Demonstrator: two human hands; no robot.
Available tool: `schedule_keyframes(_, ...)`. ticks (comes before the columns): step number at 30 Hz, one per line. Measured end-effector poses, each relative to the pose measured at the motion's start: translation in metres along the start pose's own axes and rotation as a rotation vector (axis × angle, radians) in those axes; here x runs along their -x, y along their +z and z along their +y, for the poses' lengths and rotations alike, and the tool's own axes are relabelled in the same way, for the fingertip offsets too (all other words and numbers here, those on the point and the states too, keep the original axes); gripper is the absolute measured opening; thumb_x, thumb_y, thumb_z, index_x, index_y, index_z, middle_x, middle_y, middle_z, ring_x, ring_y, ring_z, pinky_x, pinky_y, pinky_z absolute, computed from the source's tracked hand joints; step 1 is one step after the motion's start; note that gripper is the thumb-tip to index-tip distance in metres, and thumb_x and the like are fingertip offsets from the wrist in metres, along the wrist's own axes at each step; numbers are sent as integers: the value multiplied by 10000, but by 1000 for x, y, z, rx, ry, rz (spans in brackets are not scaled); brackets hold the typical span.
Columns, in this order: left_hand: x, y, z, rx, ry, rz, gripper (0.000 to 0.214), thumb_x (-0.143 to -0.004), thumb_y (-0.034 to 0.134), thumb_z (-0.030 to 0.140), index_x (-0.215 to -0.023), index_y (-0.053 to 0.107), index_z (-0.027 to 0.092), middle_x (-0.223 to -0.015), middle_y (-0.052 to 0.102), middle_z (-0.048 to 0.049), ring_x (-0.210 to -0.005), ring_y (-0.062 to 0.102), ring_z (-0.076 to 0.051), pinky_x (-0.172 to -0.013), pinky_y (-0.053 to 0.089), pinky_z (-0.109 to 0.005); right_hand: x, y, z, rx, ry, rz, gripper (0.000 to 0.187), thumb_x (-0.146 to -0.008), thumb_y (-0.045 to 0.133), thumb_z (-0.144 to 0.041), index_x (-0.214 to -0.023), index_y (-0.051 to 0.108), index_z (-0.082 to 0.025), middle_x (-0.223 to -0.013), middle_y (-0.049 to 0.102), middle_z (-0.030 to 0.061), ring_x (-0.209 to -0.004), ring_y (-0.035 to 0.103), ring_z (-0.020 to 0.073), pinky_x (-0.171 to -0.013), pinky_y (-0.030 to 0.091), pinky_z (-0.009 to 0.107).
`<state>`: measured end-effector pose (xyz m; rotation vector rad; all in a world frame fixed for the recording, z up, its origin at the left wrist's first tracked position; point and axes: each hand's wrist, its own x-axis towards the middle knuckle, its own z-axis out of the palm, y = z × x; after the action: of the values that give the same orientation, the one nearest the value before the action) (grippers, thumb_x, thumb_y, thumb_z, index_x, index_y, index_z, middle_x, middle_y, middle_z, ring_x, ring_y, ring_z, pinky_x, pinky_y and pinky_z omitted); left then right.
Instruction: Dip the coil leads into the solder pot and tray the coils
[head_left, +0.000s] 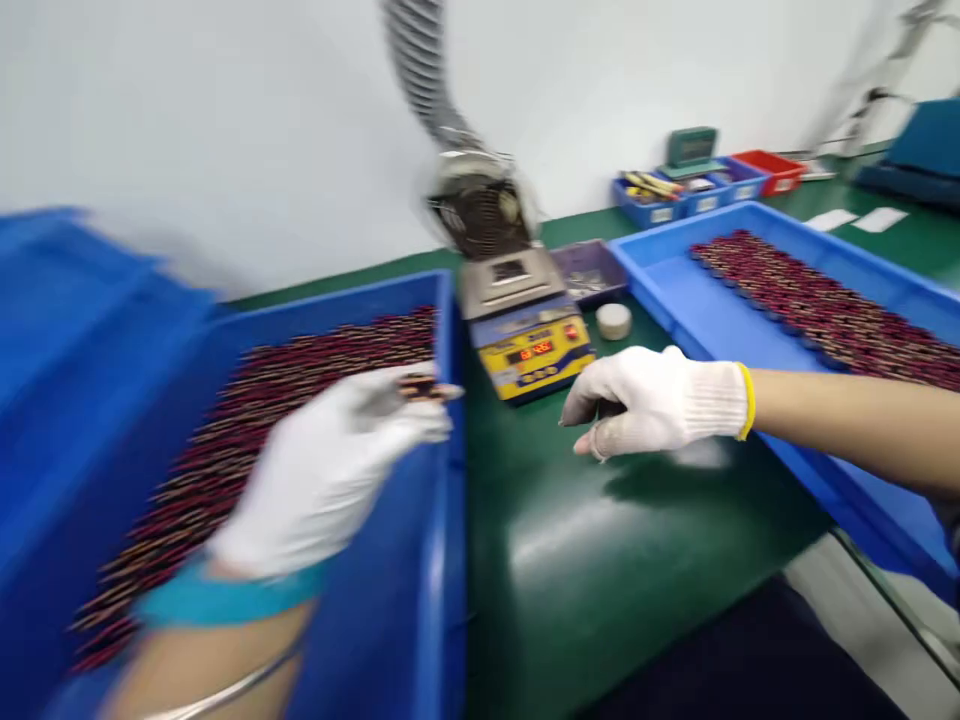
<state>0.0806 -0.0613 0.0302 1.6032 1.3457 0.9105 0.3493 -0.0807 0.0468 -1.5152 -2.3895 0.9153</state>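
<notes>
Here we are, left hand (322,465) pinching a small dark-and-tan piece (417,387) between thumb and fingers, blurred, up over the left blue tray (431,570) by its right wall! Below it, we see a long band of dark red and tan pieces (232,430). Across from that, our right hand (649,400) hangs above the green table (562,570), fingers curled, thumb tip apart. Beyond, between both trays, sits the yellow-fronted machine (536,355), red digits lit; right blue tray (697,300) beside our wrist, red pieces (825,310) inside.
</notes>
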Motion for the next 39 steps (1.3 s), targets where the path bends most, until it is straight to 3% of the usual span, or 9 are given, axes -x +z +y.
schedule_keyframes(4,-3,22,-2,280,-29,-39,585,-630,837,312,-1131,588,139,-997,709,-97,-776,670,-175,-761,547,-332,-52,47,4,144,-156,73,453,-783,617,-497,-1167,659,-261,-1158,671,60,-1030,631,262,-665,451,287)
schedule_keyframes(9,0,39,-14,345,-116,-42,585,-628,840,276,-1133,586,124,-1132,676,-134,-832,683,-172,-839,550,-345,-54,73,20,107,-150,-75,472,-778,601,-499,-1191,643,-273,-1172,653,66,-1018,634,284,-702,481,332)
schedule_keyframes(15,0,40,-14,377,-69,-84,499,-665,820,211,-1108,600,143,-1234,633,-121,-847,682,-156,-864,552,-334,-53,63,10,-389,-7,-56,431,-706,669,-303,-1131,657,-233,-980,717,22,-873,666,201,-692,509,275)
schedule_keyframes(20,2,44,-14,345,-54,-122,508,-710,791,232,-1171,590,161,-1298,599,-127,-914,676,-182,-820,571,-315,-53,51,5,-704,-87,-54,475,-689,607,-153,-1156,649,-231,-1022,718,-3,-888,663,162,-701,511,237)
schedule_keyframes(26,-1,47,-21,292,8,-162,491,-734,773,229,-1184,592,152,-1404,525,-133,-1236,544,-266,-1013,490,-370,-49,52,-4,-680,-26,-24,390,-650,631,-149,-1033,677,-205,-932,726,-4,-868,668,173,-734,514,245)
schedule_keyframes(30,-2,47,-26,315,1,-156,525,-751,760,227,-1237,568,176,-1408,516,-125,-1052,641,-224,-935,542,-377,-46,46,-3,-680,55,-2,395,-659,644,-183,-1050,690,-216,-954,727,-4,-881,662,167,-747,499,239)
schedule_keyframes(36,-1,49,-24,326,-47,-130,534,-740,764,217,-1232,559,198,-1400,514,-117,-806,678,-140,-797,597,-339,-51,43,15,-538,195,282,263,-730,644,-402,-944,710,-265,-859,721,-20,-783,640,158,-677,444,257)
schedule_keyframes(39,-1,51,-22,252,-18,-125,526,-746,755,244,-1229,555,188,-1421,500,-126,-887,684,-185,-802,600,-359,-52,47,15,-541,145,162,297,-764,617,-464,-949,705,-250,-798,717,-18,-721,628,142,-632,419,242)
